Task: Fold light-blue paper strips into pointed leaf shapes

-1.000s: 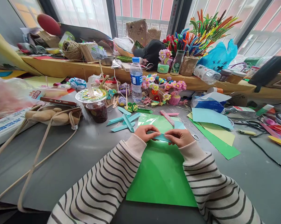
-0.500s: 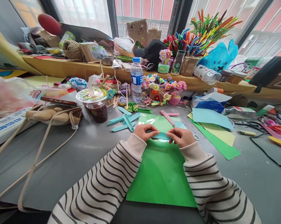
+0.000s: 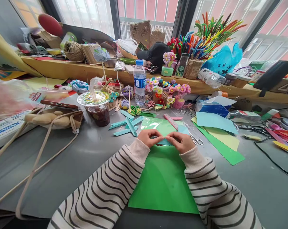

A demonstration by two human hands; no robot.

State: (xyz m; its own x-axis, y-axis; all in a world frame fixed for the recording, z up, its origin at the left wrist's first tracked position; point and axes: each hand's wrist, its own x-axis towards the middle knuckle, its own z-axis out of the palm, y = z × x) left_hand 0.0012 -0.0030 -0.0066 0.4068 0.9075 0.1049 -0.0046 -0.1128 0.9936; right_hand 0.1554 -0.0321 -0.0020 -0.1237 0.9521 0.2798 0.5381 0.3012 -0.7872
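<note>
Between my fingertips is a small strip of light blue paper (image 3: 165, 142), mostly covered by the fingers. My left hand (image 3: 150, 138) pinches it from the left, thumb and forefinger together. From the right, my right hand (image 3: 181, 141) pinches the same strip, its fingertips touching or nearly touching the left ones. Under both hands lies a green sheet (image 3: 164, 181) with a glossy surface. Several folded light blue paper strips (image 3: 131, 125) lie just beyond my left hand. A light blue paper piece (image 3: 183, 129), a pink ruler (image 3: 170, 121) and scissors (image 3: 198, 141) lie beyond my right hand.
To the left stand a lidded drink cup (image 3: 96, 108) and a beige bag (image 3: 54, 119) with a phone (image 3: 60, 104) on it. A water bottle (image 3: 139, 83) stands at the back. Coloured paper sheets (image 3: 218, 122) lie on the right, near black-handled scissors (image 3: 254, 128).
My right hand has moved left along the blue strip, bringing its fingertips up to those of my left hand. More of the scissors beside it shows. The left hand has hardly moved.
</note>
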